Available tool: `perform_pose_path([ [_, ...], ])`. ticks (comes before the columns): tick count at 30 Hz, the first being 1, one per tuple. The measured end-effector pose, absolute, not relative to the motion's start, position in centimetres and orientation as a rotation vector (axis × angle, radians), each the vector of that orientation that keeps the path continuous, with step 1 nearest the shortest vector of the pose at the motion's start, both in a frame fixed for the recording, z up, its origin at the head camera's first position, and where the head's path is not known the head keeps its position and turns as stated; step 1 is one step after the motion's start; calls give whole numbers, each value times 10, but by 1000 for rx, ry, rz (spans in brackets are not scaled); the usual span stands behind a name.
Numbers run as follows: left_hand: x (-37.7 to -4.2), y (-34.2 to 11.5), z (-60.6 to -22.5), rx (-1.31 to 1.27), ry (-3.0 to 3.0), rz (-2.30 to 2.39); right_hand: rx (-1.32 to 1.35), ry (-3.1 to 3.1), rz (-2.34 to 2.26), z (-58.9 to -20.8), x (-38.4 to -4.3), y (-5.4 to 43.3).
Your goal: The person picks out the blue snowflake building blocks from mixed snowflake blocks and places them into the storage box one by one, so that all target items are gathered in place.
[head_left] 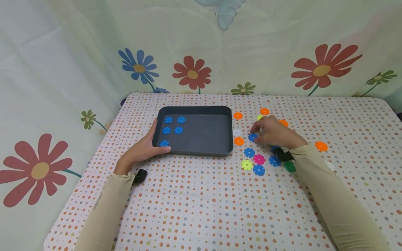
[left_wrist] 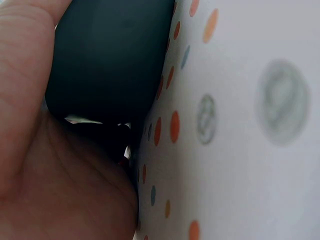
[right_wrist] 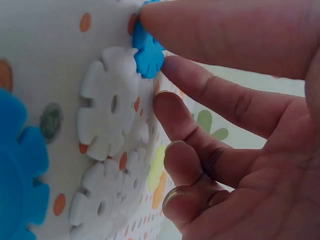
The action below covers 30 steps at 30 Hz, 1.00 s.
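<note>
My left hand (head_left: 142, 149) holds the dark grey rectangular tray (head_left: 205, 134) at its near left corner, the thumb along the front rim and the fingers against the left side. Inside the tray, several blue notched plastic discs (head_left: 178, 130) lie toward the left. To the tray's right, my right hand (head_left: 272, 131) pinches a blue notched disc (right_wrist: 148, 57) by its edges between thumb and index finger, close over the tablecloth. The other fingers curl loosely. White notched discs (right_wrist: 109, 105) lie beside that blue disc in the right wrist view.
Loose discs lie around the right hand: an orange disc (head_left: 239, 141), a pink disc (head_left: 259, 159), a yellow disc (head_left: 246, 165), a green disc (head_left: 290, 166) and more blue ones (head_left: 259, 170). A dotted cloth (head_left: 201, 202) covers the table. Behind it hangs a flowered curtain (head_left: 267, 45).
</note>
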<state>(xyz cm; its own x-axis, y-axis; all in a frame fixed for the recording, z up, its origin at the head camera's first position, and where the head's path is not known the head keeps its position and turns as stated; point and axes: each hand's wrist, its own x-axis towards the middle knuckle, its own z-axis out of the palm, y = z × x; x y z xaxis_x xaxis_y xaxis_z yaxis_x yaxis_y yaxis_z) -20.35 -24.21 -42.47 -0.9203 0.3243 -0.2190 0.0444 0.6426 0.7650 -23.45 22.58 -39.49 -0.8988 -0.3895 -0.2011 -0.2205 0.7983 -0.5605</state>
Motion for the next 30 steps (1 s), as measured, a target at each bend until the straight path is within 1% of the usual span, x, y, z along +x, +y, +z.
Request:
perform_pose_path([
  [5, -203, -243, -425, 282, 2534, 1145, -498, 2696, -767, -396, -234, 223],
  [16, -202, -242, -421, 306, 2517, 1182, -572, 2674, -963, -392, -230, 227],
  [25, -204, -242, -422, 321, 2518, 1178, -410, 2559, -1153, -382, -229, 233],
  [30, -204, -241, -424, 324, 2516, 1184, -385, 2487, -1286, -380, -227, 227],
])
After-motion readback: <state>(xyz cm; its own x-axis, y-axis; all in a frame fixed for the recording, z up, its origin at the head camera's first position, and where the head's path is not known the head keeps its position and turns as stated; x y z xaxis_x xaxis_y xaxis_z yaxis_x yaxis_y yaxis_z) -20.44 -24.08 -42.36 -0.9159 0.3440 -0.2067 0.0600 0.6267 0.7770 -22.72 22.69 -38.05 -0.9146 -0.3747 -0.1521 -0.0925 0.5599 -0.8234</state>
